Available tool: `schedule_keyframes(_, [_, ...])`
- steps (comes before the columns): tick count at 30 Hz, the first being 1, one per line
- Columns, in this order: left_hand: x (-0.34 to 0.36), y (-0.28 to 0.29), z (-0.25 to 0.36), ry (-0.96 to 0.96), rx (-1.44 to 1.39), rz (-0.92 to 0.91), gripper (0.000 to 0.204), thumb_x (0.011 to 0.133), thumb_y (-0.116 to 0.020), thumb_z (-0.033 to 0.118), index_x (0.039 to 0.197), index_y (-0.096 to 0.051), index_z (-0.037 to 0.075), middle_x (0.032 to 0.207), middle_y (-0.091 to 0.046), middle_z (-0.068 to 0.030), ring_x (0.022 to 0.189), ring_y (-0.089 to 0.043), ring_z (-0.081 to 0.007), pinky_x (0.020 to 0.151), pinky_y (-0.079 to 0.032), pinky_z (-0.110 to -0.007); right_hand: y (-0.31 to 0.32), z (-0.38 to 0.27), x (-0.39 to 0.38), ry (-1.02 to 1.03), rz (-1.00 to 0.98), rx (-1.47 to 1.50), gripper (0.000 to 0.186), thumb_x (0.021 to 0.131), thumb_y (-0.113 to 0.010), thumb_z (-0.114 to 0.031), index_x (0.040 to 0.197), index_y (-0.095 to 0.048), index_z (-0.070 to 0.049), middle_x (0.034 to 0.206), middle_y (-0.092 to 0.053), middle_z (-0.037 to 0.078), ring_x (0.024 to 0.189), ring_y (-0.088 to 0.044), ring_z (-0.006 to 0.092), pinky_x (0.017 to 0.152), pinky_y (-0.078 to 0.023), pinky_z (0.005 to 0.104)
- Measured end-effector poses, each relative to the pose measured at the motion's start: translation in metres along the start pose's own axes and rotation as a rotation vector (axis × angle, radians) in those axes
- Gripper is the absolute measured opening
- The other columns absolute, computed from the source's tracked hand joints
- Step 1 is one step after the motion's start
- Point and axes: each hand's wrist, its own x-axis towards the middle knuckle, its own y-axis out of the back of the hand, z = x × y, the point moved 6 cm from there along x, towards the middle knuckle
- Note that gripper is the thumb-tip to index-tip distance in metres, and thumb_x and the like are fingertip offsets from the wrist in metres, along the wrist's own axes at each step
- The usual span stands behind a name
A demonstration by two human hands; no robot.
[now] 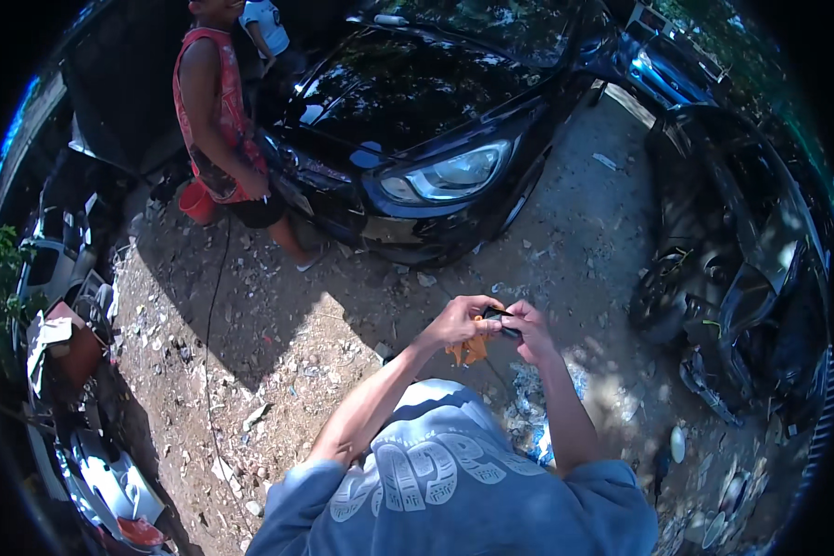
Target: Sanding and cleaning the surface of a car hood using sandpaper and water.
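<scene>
My left hand (461, 322) and my right hand (529, 330) meet in front of my chest. Between them they pinch a small black part (500, 319). An orange cloth (473, 348) hangs below it, bunched under my left fingers. Which hand bears the cloth's weight is unclear. Both forearms rise from my blue-grey shirt (445, 482) at the lower edge. The ground under the hands is dirt strewn with litter.
A black car (417, 120) stands ahead, its headlight facing me. A person in a red sleeveless top (218, 111) leans by its left corner near a red bucket (197, 202). A stripped dark car body (741, 269) lies at right. Scrap and a scooter (111, 482) crowd the left.
</scene>
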Motion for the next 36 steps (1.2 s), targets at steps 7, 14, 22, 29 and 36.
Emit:
schedule_keyframes(7, [-0.023,0.204,-0.011,0.077,-0.315,0.320,0.034,0.102,-0.062,0.016,0.132,-0.063,0.001,0.098,-0.072,-0.0033,0.084,-0.065,-0.0080,0.077,-0.056,-0.025,-0.174,-0.017,0.154,0.044,-0.256,-0.165,0.022,0.080,-0.081,-0.002,0.090,-0.061,-0.004,0.082,-0.060,-0.001,0.076,-0.054,0.0065,0.068,-0.046,0.0247])
schedule_keyframes(14, [-0.037,0.345,-0.038,0.145,-0.251,0.520,0.031,0.098,-0.066,0.011,0.126,-0.068,0.000,0.100,-0.072,-0.0013,0.088,-0.064,-0.0074,0.081,-0.052,-0.023,-0.281,0.001,0.247,0.079,-0.302,-0.194,0.019,0.084,-0.077,-0.002,0.097,-0.063,-0.002,0.086,-0.065,0.001,0.078,-0.062,0.0079,0.071,-0.053,0.0245])
schedule_keyframes(22, [-0.045,0.533,-0.088,0.239,-0.532,0.459,0.026,0.092,-0.065,0.001,0.117,-0.073,0.001,0.108,-0.073,-0.0070,0.098,-0.069,-0.0160,0.088,-0.055,-0.029,-0.410,0.046,0.385,0.092,-0.344,-0.101,0.024,0.082,-0.072,0.004,0.100,-0.061,-0.007,0.088,-0.059,-0.003,0.085,-0.055,0.0071,0.075,-0.046,0.0248])
schedule_keyframes(29, [-0.161,0.720,-0.086,0.273,-0.497,0.839,0.026,0.093,-0.061,0.005,0.116,-0.071,-0.002,0.106,-0.072,-0.0098,0.094,-0.069,-0.0180,0.082,-0.056,-0.030,-0.631,0.091,0.465,0.343,-0.515,-0.631,0.023,0.088,-0.065,-0.003,0.109,-0.059,-0.007,0.086,-0.058,0.007,0.089,-0.061,0.0216,0.081,-0.050,0.0381])
schedule_keyframes(36, [-0.234,0.829,-0.042,0.204,-0.610,0.924,0.030,0.096,-0.058,0.009,0.123,-0.065,-0.002,0.111,-0.070,-0.0108,0.098,-0.069,-0.0201,0.089,-0.056,-0.032,-0.777,0.070,0.505,0.607,-0.831,-0.805,0.025,0.083,-0.072,-0.013,0.105,-0.063,-0.006,0.090,-0.064,0.014,0.091,-0.064,0.0383,0.083,-0.050,0.0481])
